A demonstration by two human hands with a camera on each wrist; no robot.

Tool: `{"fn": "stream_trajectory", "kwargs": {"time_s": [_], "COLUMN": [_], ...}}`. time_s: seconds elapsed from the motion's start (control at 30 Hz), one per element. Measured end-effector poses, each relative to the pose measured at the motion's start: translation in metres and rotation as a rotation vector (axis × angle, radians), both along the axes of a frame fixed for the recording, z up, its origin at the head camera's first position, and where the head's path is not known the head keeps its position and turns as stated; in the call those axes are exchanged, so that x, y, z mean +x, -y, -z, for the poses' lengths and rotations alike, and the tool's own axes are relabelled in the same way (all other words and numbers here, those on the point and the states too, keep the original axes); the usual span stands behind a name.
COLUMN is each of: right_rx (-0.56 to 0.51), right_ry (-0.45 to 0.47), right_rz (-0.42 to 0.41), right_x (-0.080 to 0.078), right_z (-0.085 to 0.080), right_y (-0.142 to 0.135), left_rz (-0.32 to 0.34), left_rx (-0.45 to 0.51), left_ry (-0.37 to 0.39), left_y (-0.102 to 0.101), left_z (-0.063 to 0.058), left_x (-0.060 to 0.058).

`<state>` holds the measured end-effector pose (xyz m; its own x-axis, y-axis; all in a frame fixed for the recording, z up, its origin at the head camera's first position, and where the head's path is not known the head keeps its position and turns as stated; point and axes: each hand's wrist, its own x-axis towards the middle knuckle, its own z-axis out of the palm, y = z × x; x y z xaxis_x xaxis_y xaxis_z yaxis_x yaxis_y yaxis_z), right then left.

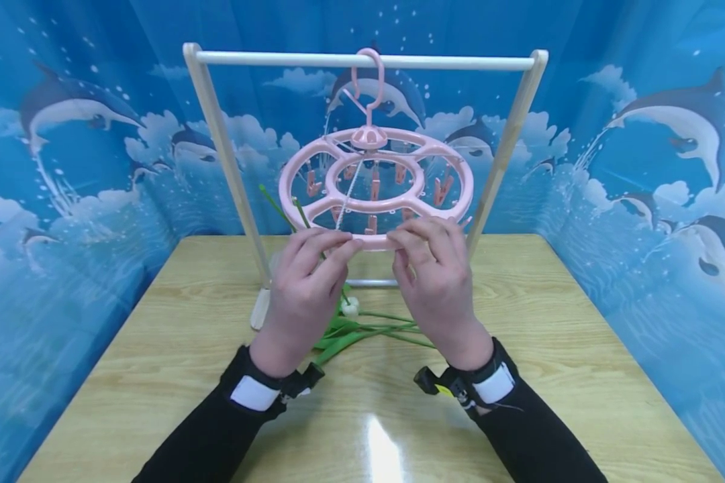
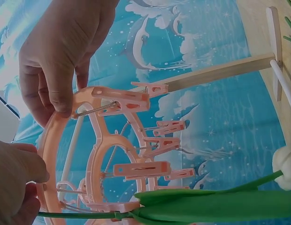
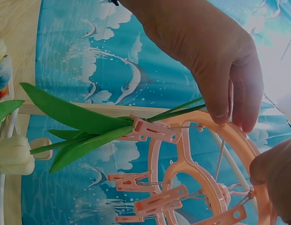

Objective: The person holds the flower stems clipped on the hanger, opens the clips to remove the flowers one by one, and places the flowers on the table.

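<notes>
A pink oval clip hanger (image 1: 368, 203) hangs by its hook from a white bar, with several pink clothespins (image 2: 141, 169) dangling below its frame. My left hand (image 1: 307, 288) pinches the near rim left of its middle. Just to the right, my right hand (image 1: 438, 285) grips the same rim between thumb and fingers. Beside the left hand, a clothespin (image 3: 155, 129) holds a white artificial tulip (image 3: 16, 155) upside down. Its green leaves (image 2: 220, 205) hang below the frame, and stem ends (image 1: 274, 208) stick up past the rim.
The hanger's bar (image 1: 459, 63) belongs to a wooden-legged rack (image 1: 513, 134) on a wood-grain table (image 1: 580, 376). Green tulip stems and leaves (image 1: 362, 333) lie on the table beneath the hands. Dolphin-print curtains (image 1: 658, 168) surround the table's back and sides.
</notes>
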<state>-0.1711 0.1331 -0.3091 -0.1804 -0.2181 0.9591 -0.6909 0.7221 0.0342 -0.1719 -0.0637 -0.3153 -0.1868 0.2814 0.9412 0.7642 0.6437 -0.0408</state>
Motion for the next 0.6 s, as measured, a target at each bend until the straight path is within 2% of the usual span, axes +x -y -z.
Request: {"fn": "stream_trajectory", "kwargs": {"time_s": [0.6], "right_rx": [-0.043], "right_ry": [0.047], "right_rz": [-0.019], "right_x": [-0.001], "right_z": [-0.002], "right_y": [-0.005], "left_rz": [0.001], "left_rx": [0.059], "left_ry": [0.02], "left_y": [0.014], "left_z": [-0.004], "left_x": [-0.01]}}
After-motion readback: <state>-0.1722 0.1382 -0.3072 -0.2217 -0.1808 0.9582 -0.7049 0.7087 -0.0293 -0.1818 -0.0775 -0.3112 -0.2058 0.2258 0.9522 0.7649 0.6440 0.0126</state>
